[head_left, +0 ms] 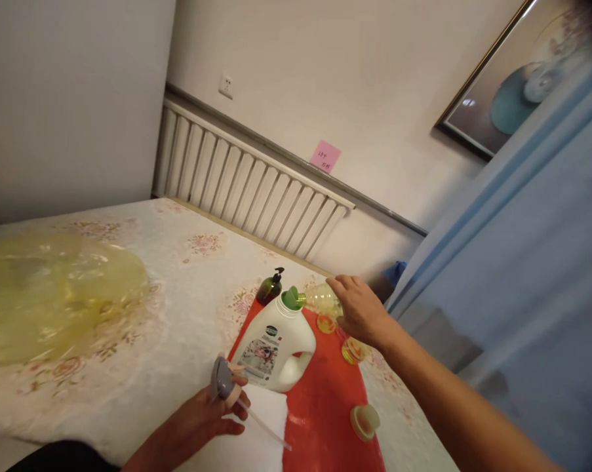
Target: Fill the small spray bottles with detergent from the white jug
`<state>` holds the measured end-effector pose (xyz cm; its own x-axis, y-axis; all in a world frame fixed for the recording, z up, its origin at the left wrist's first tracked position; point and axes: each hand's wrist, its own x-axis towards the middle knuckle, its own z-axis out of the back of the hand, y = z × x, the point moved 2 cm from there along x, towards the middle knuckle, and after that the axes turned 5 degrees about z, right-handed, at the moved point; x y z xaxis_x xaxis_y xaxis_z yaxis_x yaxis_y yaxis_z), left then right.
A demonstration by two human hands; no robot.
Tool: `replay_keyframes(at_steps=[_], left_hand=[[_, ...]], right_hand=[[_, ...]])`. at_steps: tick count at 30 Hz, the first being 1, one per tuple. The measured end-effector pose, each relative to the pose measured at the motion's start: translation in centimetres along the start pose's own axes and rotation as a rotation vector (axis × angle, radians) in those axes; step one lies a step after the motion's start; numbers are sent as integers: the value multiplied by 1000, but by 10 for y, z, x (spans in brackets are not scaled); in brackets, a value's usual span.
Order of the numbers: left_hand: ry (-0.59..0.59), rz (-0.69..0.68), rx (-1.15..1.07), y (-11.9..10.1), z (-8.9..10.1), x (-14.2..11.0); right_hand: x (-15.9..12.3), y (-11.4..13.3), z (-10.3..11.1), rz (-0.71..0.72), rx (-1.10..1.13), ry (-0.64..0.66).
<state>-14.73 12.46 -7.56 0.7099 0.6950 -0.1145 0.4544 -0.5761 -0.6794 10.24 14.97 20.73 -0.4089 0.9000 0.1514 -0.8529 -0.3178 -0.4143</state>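
My right hand (362,311) grips a clear plastic bottle (322,299) tipped on its side. The bottle's neck reaches into a green funnel (290,298) set in the mouth of a large white detergent jug (271,344). The jug stands upright on a red mat (320,419). In front of the jug my left hand (217,413) holds a grey pump head (221,378), its thin clear tube pointing down to the right over a white sheet (256,432). Whether any liquid is flowing from the bottle cannot be made out.
Behind the jug stands a dark green pump bottle (269,288). Small yellow-orange containers (353,351) and a pale round cap (364,421) lie at the right. A yellowish inflated plastic thing (59,295) rests on the flowered tablecloth (187,314). A blue curtain (522,262) hangs at right.
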Motion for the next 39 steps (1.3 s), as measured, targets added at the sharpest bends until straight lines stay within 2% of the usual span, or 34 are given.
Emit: replay_keyframes(at_steps=[6,9,13,17,21,27,33,39], left_hand=[[-130,-94,37,-15,-32,-17],[-204,-164,70,-32,-51,-22],[-303,-347,64,-62,-87,-27],[-347,-511,144,-84,-124,-28],[-384,-617,186,-93,-148,-24],[-405,-602,252,-90,-166,-18],[-376,-546,293,-80,-171,-11],[-383,-578,295,-83,-180,-16]], right_hand=[[-23,2,-28,-117,279,-114],[-41,5,-47,-160,440,-189],[-79,17,-80,-201,676,-331],[-117,43,-113,-268,761,-328],[-141,66,-128,-344,797,-272],[-157,71,-143,-414,884,-275],[-163,71,-151,-411,976,-293],[-170,72,-159,-475,1001,-247]])
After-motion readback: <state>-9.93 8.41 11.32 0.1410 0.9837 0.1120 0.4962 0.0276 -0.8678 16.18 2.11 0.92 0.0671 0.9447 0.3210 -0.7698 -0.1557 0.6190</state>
